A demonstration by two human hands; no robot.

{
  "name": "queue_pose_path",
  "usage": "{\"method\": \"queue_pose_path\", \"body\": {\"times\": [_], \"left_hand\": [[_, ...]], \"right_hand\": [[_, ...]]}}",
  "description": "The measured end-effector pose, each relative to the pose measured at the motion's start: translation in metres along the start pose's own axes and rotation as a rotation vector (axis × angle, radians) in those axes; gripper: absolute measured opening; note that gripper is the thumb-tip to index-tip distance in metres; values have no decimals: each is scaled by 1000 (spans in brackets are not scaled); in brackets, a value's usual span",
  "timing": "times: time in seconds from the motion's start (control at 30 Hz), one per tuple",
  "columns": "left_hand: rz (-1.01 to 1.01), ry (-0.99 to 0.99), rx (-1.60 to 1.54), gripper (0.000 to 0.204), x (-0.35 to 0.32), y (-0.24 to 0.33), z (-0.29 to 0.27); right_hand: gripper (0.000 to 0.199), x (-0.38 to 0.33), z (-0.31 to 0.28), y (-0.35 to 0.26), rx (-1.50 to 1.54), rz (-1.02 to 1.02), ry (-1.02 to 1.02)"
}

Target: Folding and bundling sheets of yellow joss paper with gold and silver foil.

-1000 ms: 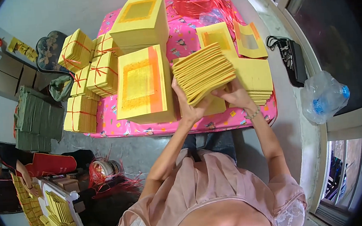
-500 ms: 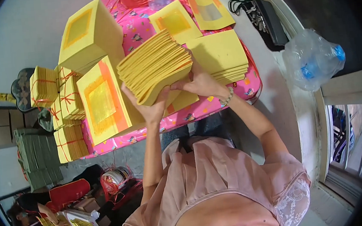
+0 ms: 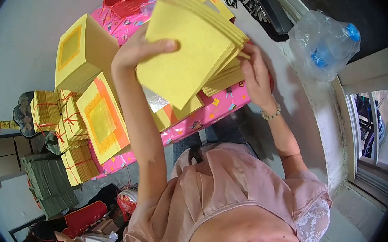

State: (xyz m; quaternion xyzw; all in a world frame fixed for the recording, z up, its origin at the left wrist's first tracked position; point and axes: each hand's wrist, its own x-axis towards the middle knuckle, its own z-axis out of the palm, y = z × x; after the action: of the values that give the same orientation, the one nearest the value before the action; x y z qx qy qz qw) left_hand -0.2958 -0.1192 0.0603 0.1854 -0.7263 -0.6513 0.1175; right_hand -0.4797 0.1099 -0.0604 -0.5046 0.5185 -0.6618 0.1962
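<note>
My left hand (image 3: 144, 49) grips a thick stack of yellow paper (image 3: 192, 43), its thumb flat on the top sheet and its other fingers hidden behind. The stack is tilted, and its layers fan a little at the right side. At its lower right corner is my right hand (image 3: 258, 78), fingers apart and partly bent against the edges, the thumb not visible. Beneath lies another yellow paper pile (image 3: 225, 77), mostly covered. A yellow sheet with an orange band and a silver patch (image 3: 155, 99) shows below the held stack.
A pink patterned cloth (image 3: 233, 97) covers the table. To the left stand tall yellow paper stacks (image 3: 91, 51) and red-tied bundles (image 3: 71, 118). A red basket (image 3: 126, 1) is at the back. A black case with keys (image 3: 267, 13) and a plastic bag (image 3: 323, 47) lie right. A person (image 3: 73, 221) works lower left.
The held stack has turned from showing its layered edges to showing its broad face, and has risen. My left hand has moved up to its left side; my right hand has shifted right to its corner.
</note>
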Motion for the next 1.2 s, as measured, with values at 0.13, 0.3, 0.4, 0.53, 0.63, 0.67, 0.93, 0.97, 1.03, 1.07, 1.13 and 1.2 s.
{"method": "queue_pose_path", "body": {"times": [0.13, 0.3, 0.4, 0.53, 0.63, 0.67, 0.93, 0.97, 1.03, 1.07, 1.13, 1.2], "left_hand": [[-181, -268, 122, 97, 65, -10, 6], [-426, -289, 218, 99, 125, -76, -8], [-409, -440, 134, 95, 139, -82, 13], [-570, -420, 89, 86, 141, -87, 21], [-646, -401, 23, 80, 144, -95, 21], [-687, -408, 4, 78, 145, -97, 21], [-670, -436, 75, 79, 145, -85, 35], [-659, -448, 101, 81, 145, -83, 37], [-627, -449, 186, 83, 152, -91, 32], [-595, -456, 269, 85, 155, -96, 28], [-626, -484, 253, 86, 156, -90, 33], [-655, -508, 239, 87, 157, -84, 36]], "right_hand": [[43, -7, -21, 17, -514, 49, 141], [40, -15, -15, 44, -655, 45, 102], [37, -24, -18, 67, -553, 214, 119], [38, -32, -22, 90, -560, 223, 126], [42, -34, -21, 101, -322, 289, 185], [43, -36, -21, 107, -276, 293, 195], [44, -42, -21, 108, -197, 316, 213], [44, -43, -21, 106, -173, 323, 217], [43, -44, -16, 103, -144, 321, 214], [44, -47, -13, 106, -191, 293, 216], [45, -52, -10, 104, -241, 276, 231], [53, -57, -1, 98, -380, 291, 295]]}}
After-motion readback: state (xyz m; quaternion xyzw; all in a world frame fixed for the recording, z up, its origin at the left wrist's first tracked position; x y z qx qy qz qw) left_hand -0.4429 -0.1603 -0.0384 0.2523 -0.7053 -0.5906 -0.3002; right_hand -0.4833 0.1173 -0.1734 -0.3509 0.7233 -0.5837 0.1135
